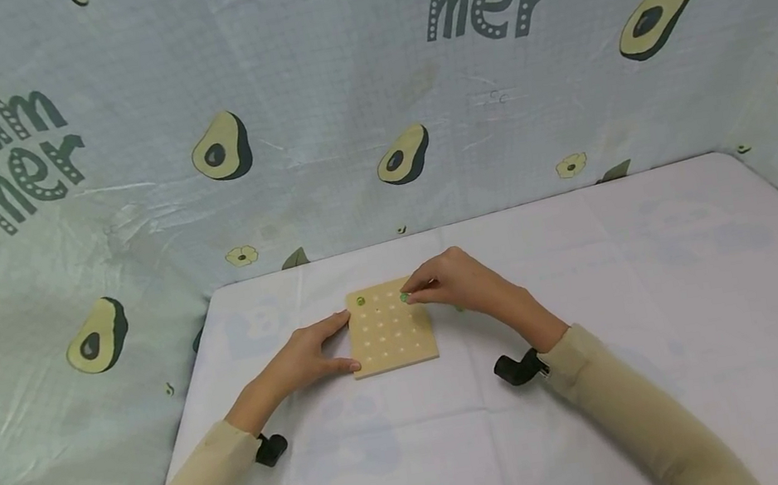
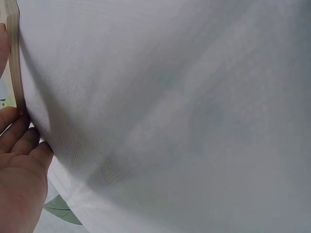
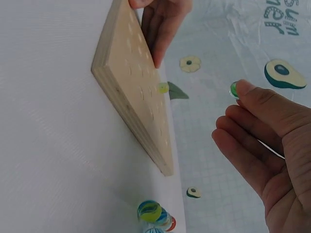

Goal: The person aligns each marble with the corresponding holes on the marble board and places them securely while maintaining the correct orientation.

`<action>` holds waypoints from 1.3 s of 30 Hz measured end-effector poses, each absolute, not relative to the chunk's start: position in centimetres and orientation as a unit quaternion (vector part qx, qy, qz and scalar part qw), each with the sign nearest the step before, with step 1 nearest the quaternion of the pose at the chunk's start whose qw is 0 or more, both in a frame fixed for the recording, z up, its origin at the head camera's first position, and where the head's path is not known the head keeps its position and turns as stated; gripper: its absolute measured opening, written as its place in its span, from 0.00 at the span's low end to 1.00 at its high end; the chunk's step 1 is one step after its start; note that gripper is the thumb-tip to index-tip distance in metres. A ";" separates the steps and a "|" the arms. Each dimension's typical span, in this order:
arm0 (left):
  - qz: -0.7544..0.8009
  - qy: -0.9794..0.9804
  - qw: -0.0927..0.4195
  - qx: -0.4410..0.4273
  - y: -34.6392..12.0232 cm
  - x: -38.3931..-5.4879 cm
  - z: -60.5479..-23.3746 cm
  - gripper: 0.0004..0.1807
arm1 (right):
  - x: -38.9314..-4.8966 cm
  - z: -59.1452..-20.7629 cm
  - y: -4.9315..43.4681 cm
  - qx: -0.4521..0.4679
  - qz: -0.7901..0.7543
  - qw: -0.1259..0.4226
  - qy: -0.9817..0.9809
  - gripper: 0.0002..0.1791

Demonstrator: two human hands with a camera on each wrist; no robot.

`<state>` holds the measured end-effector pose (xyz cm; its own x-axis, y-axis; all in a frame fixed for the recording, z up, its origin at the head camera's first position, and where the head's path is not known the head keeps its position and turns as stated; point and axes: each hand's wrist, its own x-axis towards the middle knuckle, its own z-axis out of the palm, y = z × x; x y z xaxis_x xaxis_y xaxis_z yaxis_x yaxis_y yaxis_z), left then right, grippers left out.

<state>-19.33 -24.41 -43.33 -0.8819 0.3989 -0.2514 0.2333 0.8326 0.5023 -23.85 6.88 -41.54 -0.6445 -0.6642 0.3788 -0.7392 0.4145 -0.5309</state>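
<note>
A square wooden board (image 1: 390, 328) with rows of shallow round hollows lies flat on the table. A yellow-green marble (image 1: 361, 301) sits in a hollow near its far left corner. My left hand (image 1: 306, 358) rests against the board's left side, thumb at the near corner and fingers farther up; the left wrist view shows its fingers touching the board's edge (image 2: 16, 68). Above the board's far right part, my right hand (image 1: 461, 280) pinches a green marble (image 3: 233, 90) between thumb and fingertips. The other fingers of that hand are loosely bent.
Several colourful glass marbles (image 3: 150, 211) are grouped beside the board, on its right. A white cloth covers the table (image 1: 421, 456). Behind it hangs a pale sheet (image 1: 304, 79) printed with avocados. Black wrist cameras sit on both sleeves.
</note>
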 end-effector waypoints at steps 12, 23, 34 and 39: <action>0.226 0.944 0.171 0.169 -24.5 -19.3 -43.2 0.55 | -25.6 -41.8 5.3 0.432 0.314 0.044 -0.844 0.10; 0.228 0.942 0.166 0.181 -24.8 -19.6 -43.3 0.55 | -26.8 -42.0 3.8 0.436 0.322 0.035 -0.840 0.12; 0.228 0.942 0.166 0.184 -24.7 -19.7 -43.4 0.55 | -28.1 -43.4 2.4 0.431 0.343 0.028 -0.834 0.10; 0.229 0.942 0.171 0.176 -24.6 -19.5 -43.5 0.55 | -28.7 -44.1 1.9 0.397 0.338 -0.004 -0.853 0.10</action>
<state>-19.49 -24.59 -43.53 -0.8794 0.4107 -0.2408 0.2542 0.8327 0.4919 -28.71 1.88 -44.11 -0.6844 -0.6806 0.2615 -0.6748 0.4554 -0.5807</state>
